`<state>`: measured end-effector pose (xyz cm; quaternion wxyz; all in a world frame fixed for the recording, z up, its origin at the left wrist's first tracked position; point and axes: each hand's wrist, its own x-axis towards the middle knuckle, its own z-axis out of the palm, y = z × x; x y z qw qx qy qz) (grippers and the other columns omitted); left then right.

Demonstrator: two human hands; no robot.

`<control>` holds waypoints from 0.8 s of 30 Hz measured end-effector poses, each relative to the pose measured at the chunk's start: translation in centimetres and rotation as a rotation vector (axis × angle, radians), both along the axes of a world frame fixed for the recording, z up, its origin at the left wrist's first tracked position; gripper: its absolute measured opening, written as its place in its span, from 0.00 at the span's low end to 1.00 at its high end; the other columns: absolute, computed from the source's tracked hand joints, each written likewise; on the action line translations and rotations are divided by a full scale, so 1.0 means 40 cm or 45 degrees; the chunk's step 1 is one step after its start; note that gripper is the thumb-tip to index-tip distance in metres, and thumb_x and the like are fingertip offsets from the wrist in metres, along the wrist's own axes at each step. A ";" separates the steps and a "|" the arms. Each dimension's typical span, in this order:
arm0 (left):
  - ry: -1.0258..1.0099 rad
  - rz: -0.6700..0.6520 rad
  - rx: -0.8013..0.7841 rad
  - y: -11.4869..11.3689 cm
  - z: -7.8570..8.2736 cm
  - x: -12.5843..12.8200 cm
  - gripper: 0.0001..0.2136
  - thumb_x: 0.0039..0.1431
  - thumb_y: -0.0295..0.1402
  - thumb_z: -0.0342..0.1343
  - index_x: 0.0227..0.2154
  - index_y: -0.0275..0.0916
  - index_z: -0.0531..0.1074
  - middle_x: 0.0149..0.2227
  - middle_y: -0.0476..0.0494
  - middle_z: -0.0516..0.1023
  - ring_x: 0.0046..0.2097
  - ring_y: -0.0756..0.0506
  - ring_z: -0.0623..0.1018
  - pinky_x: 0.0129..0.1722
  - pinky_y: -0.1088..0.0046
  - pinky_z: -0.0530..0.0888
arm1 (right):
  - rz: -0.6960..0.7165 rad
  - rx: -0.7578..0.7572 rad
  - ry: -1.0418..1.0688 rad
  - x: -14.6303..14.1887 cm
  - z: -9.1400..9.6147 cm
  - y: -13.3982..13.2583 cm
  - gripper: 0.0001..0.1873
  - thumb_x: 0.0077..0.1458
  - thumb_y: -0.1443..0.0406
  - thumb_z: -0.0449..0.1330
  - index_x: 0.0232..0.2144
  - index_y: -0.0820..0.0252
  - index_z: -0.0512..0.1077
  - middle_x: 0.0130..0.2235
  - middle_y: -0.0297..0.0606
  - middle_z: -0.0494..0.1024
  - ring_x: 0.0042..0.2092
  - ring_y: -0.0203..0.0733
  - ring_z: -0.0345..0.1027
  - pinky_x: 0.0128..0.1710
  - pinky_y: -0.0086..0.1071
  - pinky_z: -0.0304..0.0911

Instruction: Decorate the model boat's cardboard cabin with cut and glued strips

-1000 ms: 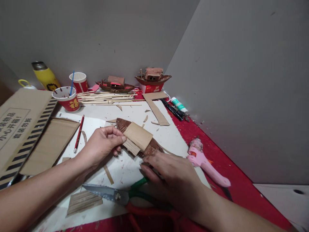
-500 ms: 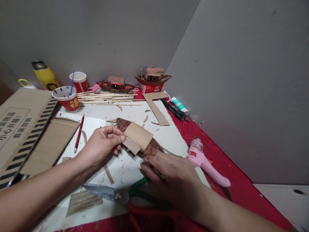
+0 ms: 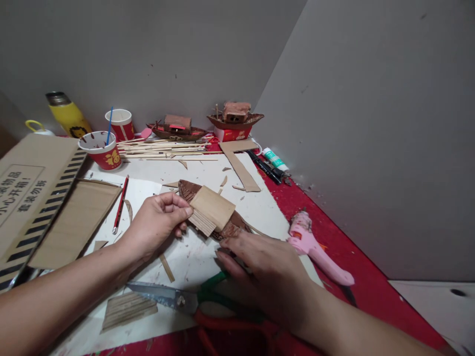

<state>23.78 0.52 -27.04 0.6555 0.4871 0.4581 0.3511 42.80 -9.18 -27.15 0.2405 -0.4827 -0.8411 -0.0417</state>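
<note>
A small brown model boat (image 3: 239,225) lies on the white board in front of me, a flat tan cardboard piece (image 3: 213,206) across its middle. Between thumb and fingers, my left hand (image 3: 163,217) pinches a small ribbed strip of corrugated cardboard (image 3: 202,222) beside that flat piece. My right hand (image 3: 267,272) rests at the boat's near right end, fingers stretched out and fingertips against or very near the hull; thumb and forefinger are apart. Scissors with green and red handles (image 3: 181,300) lie partly beneath my right hand, which hides some of the handles.
A pink glue gun (image 3: 315,249) lies right on the red cloth (image 3: 374,291). Behind are thin wooden sticks (image 3: 166,150), two finished model boats, paper cups (image 3: 106,157) and a yellow bottle (image 3: 70,116). A cardboard box (image 3: 37,198) and red pencil (image 3: 120,205) lie left; cardboard scraps are scattered.
Both hands, the cardboard strip and the boat stay practically in place. Only the camera view has shifted very slightly.
</note>
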 end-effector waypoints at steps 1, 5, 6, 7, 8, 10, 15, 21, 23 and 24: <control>0.002 0.005 0.001 -0.001 0.001 0.001 0.10 0.47 0.32 0.66 0.27 0.35 0.70 0.17 0.53 0.72 0.18 0.55 0.68 0.18 0.82 0.65 | -0.001 -0.003 0.003 0.000 0.000 0.000 0.14 0.66 0.66 0.51 0.27 0.58 0.70 0.24 0.33 0.74 0.27 0.38 0.66 0.27 0.32 0.53; -0.016 0.020 -0.003 -0.002 0.000 0.004 0.10 0.46 0.32 0.66 0.27 0.35 0.70 0.18 0.53 0.72 0.19 0.55 0.68 0.18 0.81 0.66 | 0.010 -0.011 0.004 0.000 0.003 0.002 0.15 0.66 0.65 0.51 0.27 0.58 0.70 0.24 0.32 0.73 0.26 0.38 0.66 0.27 0.32 0.52; -0.020 0.021 -0.002 -0.002 -0.001 0.004 0.10 0.46 0.32 0.66 0.28 0.35 0.70 0.18 0.53 0.71 0.19 0.54 0.69 0.18 0.81 0.66 | 0.008 -0.015 0.008 0.000 0.002 0.002 0.15 0.66 0.65 0.51 0.26 0.58 0.70 0.24 0.32 0.73 0.26 0.38 0.66 0.27 0.32 0.52; -0.021 0.023 0.001 -0.001 -0.002 0.004 0.10 0.46 0.32 0.66 0.28 0.35 0.70 0.18 0.53 0.71 0.19 0.54 0.69 0.18 0.81 0.66 | 0.004 -0.022 0.017 0.000 0.002 0.002 0.15 0.66 0.65 0.51 0.26 0.59 0.70 0.24 0.32 0.73 0.26 0.38 0.66 0.27 0.32 0.52; -0.017 0.021 0.001 0.000 -0.003 0.005 0.10 0.46 0.32 0.66 0.27 0.35 0.70 0.18 0.53 0.71 0.19 0.54 0.69 0.18 0.81 0.66 | -0.005 -0.029 0.027 0.001 0.001 0.002 0.15 0.65 0.66 0.51 0.26 0.59 0.70 0.24 0.32 0.73 0.26 0.37 0.66 0.28 0.32 0.52; -0.013 0.021 -0.001 0.001 -0.003 0.004 0.10 0.46 0.32 0.66 0.27 0.35 0.70 0.18 0.53 0.71 0.19 0.54 0.69 0.18 0.81 0.66 | -0.016 -0.034 0.040 0.002 -0.001 0.002 0.16 0.65 0.66 0.52 0.25 0.59 0.70 0.23 0.32 0.72 0.26 0.37 0.66 0.28 0.32 0.52; -0.021 0.024 -0.012 -0.001 -0.006 0.002 0.10 0.46 0.32 0.66 0.27 0.35 0.70 0.17 0.53 0.71 0.19 0.54 0.69 0.18 0.82 0.66 | -0.009 -0.033 0.025 0.000 -0.006 0.004 0.15 0.65 0.66 0.52 0.25 0.59 0.70 0.24 0.32 0.73 0.26 0.37 0.65 0.28 0.31 0.52; -0.072 0.050 0.014 -0.004 0.016 -0.001 0.09 0.47 0.32 0.66 0.27 0.36 0.72 0.18 0.53 0.71 0.19 0.55 0.68 0.18 0.83 0.65 | 0.004 -0.090 0.182 0.003 0.004 -0.001 0.12 0.63 0.68 0.54 0.28 0.61 0.73 0.25 0.35 0.76 0.27 0.36 0.67 0.29 0.29 0.55; -0.051 0.089 0.063 -0.012 0.034 0.000 0.08 0.48 0.32 0.66 0.27 0.36 0.72 0.18 0.54 0.71 0.19 0.55 0.68 0.19 0.83 0.65 | 0.023 -0.211 0.362 0.002 0.014 -0.006 0.10 0.63 0.67 0.55 0.30 0.61 0.74 0.26 0.36 0.77 0.28 0.36 0.68 0.29 0.28 0.57; -0.030 0.109 0.092 -0.019 0.043 0.001 0.08 0.49 0.32 0.65 0.27 0.36 0.72 0.18 0.54 0.71 0.19 0.55 0.69 0.19 0.83 0.65 | 0.014 -0.323 0.482 0.001 0.021 -0.008 0.10 0.62 0.65 0.56 0.31 0.61 0.75 0.26 0.36 0.76 0.27 0.35 0.67 0.28 0.28 0.58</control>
